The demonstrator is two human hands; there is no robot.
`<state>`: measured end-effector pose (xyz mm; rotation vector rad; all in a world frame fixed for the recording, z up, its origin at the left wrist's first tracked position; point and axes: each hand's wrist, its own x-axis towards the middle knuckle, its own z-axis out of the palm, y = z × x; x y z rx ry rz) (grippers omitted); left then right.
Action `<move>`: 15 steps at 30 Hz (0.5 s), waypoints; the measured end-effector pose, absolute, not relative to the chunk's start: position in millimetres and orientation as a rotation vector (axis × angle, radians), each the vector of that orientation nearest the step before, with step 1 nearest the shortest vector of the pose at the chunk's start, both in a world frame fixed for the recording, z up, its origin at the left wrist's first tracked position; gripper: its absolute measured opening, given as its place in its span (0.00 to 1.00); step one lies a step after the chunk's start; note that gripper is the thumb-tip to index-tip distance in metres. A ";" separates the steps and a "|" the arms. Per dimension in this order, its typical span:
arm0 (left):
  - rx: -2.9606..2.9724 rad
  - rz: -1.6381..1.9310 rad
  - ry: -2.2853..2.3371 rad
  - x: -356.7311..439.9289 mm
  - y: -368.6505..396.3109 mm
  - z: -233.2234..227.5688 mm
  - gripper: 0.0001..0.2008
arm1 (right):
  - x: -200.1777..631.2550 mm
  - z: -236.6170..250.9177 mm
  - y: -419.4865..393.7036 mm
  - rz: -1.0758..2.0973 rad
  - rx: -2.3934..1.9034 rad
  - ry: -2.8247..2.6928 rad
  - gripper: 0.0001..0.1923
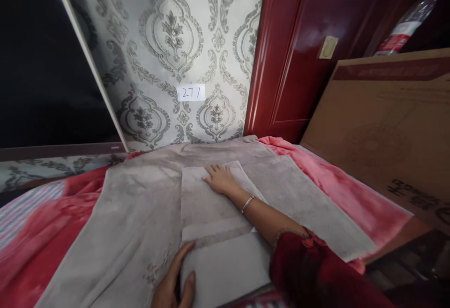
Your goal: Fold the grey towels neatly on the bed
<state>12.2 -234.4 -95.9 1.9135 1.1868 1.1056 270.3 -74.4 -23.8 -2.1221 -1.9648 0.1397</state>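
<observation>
A large grey plush cloth (140,195) lies spread out, with a small embroidered flower near its front left. On its middle is a narrower light grey piece of cloth (211,195), its near end folded over. My right hand (220,179) rests flat on the far end of this piece, fingers spread; a bangle circles the wrist. At the near left edge of the fold is my left hand (174,277), thumb and index finger apart and touching the cloth. Its remaining fingers are hidden. The far right of the narrow piece is partly covered by my right forearm.
Beneath the grey cloth lies a red and pink blanket (333,186). A cardboard box (383,125) stands at the right with a plastic bottle (404,31) on it. A dark screen (52,64) is at the left. Patterned wall and a red door (295,55) close off the back.
</observation>
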 end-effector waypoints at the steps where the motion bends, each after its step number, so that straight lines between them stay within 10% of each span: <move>1: 1.915 1.091 1.182 10.8 -233.6 -93.1 0.23 | 281.7 -22.4 -76.0 0.136 -2.170 -1.936 0.29; 15: 1.973 0.885 1.148 7.1 -229.4 -69.2 0.26 | 367.6 -12.8 -117.6 0.105 -2.404 -1.531 0.23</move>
